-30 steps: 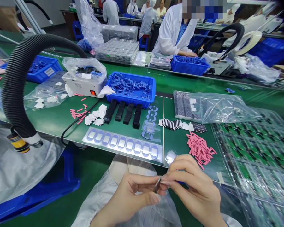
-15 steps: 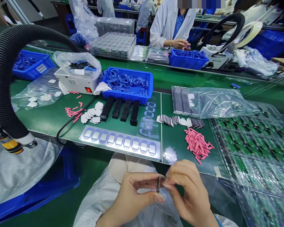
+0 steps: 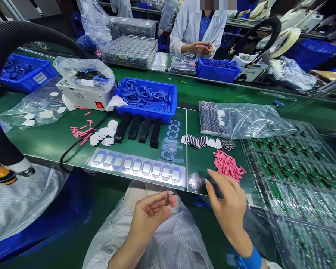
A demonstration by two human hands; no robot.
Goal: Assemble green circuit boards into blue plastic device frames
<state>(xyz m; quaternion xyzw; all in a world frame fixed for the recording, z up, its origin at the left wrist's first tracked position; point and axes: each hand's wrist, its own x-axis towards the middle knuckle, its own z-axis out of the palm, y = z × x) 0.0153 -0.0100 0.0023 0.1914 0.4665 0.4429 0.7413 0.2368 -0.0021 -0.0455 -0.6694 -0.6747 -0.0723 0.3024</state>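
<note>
Above my lap, my left hand (image 3: 154,211) pinches a small thin flat piece (image 3: 167,198) between thumb and fingers. The piece stands nearly edge-on, so its kind cannot be made out. My right hand (image 3: 228,200) is over the table's front edge, its thumb and forefinger apart and nothing visible between them. Just left of its fingertips lies a little heap of clear film scraps (image 3: 196,181). Behind the hand is a pile of pink strips (image 3: 228,164). A row of oval pieces with pale rectangular centres lies on a clear sheet (image 3: 137,179) to the left.
A blue bin (image 3: 174,99) of blue plastic frames stands behind black stacks (image 3: 133,127). Clear trays of green circuit boards (image 3: 294,160) fill the right. Dark-edged white pads (image 3: 196,141) lie mid-table. A black hose (image 3: 0,93) arches at left; a co-worker (image 3: 198,37) sits opposite.
My right hand has parted from the left and moved up to the right, its fingers opening near the film scraps. My left hand, still pinching the thin piece, has shifted left and slightly up.
</note>
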